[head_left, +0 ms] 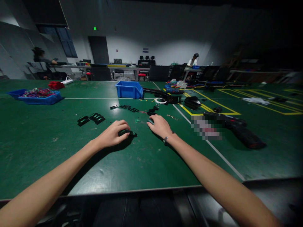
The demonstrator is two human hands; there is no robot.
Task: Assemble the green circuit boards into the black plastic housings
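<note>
My left hand (115,134) rests low over the green table, its fingers and thumb closed round a black part (132,134) with green on it. To its right, my right hand (159,125) has its thumb and fingertips on a small dark piece (150,121), partly covered by the fingers. Between and beyond the hands lie small green bits (137,120). Black parts with green faces (97,118) are grouped left of my left hand. Several black frames (129,108) lie farther back. Just past my right hand are more small black pieces (152,111).
A blue bin (129,90) stands at the back centre of the table (113,173). Blue trays (42,97) with colourful wires sit at left. A black tool (246,130), a white ring (160,101) and yellow tape outlines are to the right. Two people are in the background.
</note>
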